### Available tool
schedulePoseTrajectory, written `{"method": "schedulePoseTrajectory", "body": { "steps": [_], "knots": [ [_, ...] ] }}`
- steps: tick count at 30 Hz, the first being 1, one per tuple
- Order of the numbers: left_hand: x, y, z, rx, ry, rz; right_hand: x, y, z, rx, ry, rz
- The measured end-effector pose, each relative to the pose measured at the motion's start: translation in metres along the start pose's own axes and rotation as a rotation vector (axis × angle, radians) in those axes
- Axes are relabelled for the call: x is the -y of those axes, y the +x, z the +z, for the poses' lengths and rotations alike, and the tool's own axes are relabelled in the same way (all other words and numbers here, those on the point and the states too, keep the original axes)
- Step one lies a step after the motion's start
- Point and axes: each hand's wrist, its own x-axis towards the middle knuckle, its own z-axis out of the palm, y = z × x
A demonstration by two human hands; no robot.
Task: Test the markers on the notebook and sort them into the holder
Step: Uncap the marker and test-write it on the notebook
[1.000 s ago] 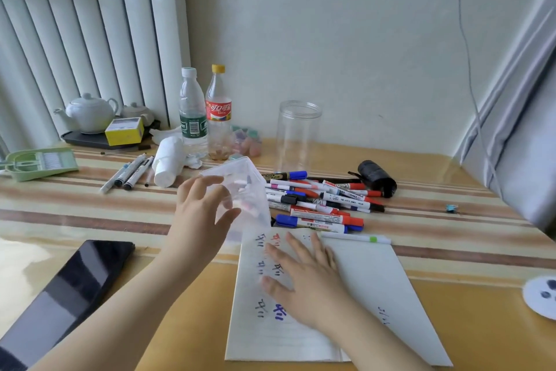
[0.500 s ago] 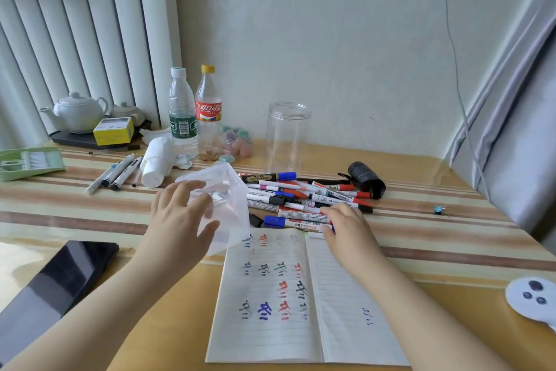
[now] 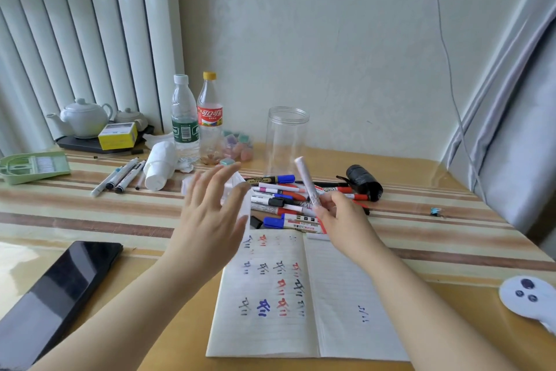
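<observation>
One clear empty jar (image 3: 287,139) upright; right hand (image 3: 343,221) gripping pale marker (image 3: 307,181), left hand (image 3: 210,217) fingers spread.

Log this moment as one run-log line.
right hand: grips white marker, lifted over pile | left hand: open beside clear container | notebook: open, test marks on left page

the marker pile (image 3: 301,202) crowded the clear jar's (image 3: 287,139) front; bottles (image 3: 195,118) stood just left, its open mouth unobstructed.

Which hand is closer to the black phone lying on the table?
Left. The left hand hovers open above the table, right of the phone. The right hand is farther right, gripping a marker over the notebook.
</observation>
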Motion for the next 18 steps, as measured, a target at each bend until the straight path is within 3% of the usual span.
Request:
{"method": "schedulePoseTrajectory", "body": {
  "steps": [3, 6, 9, 11, 13, 16, 18],
  "knots": [
    [-0.029, 0.005, 0.004, 0.043, -0.103, 0.084, 0.016, -0.020, 0.003, 0.058, 0.471, 0.161],
    [-0.054, 0.006, 0.014, 0.259, -0.283, -0.039, 0.023, -0.039, 0.009, 0.077, 0.915, 0.284],
    [-0.063, 0.002, 0.022, 0.480, -0.355, -0.130, 0.027, -0.057, 0.006, 0.093, 1.062, 0.395],
    [-0.063, -0.001, 0.023, 0.527, -0.347, -0.135, 0.029, -0.068, 0.002, 0.127, 0.796, 0.429],
    [-0.058, -0.005, 0.021, 0.570, -0.367, -0.149, 0.029, -0.079, -0.004, 0.185, 0.251, 0.342],
    [-0.052, -0.010, 0.013, 0.694, -0.366, -0.146, 0.028, -0.090, -0.012, -0.025, -0.356, -0.107],
    [-0.050, -0.013, 0.008, 0.736, -0.377, -0.099, 0.027, -0.088, -0.009, -0.082, -0.572, -0.437]
  ]
}}
